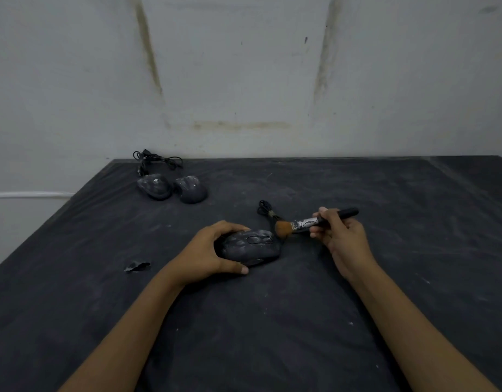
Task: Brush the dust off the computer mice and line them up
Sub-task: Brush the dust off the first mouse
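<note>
**One mouse in hand, two at the far-left corner**

Nearest us, both forearms reach in over the dark, dust-speckled surface (414, 207); its near edge falls below our view. The left hand (213, 250) covers the tail of the near mouse (252, 246). Its grip is wrapped round the body, fingers curled along the far side and thumb on the near side. This mouse sits flat near the middle of the surface, nose pointing right.

The right hand (340, 239) has its grip pinched on the brush (306, 223), just behind the metal collar, and the black handle sticks out to the right. The orange bristles meet the mouse's nose; we cannot tell whether they press or only graze. A small dark scrap (136, 266) lies left of the left hand, apart from it. Just beyond the nose lies a bundled cable (265, 209).

The widest stretch of surface runs right of the right hand, out to the frame's edge. The left edge slants away to the far-left corner. Near that corner the left far mouse (155, 186) and the right far mouse (192, 189) sit side by side, almost touching. A cable tangle (156, 161) lies behind them at the far edge, which meets a stained wall (244, 66).

We count three mice, one brush, two cable bundles and one scrap.
</note>
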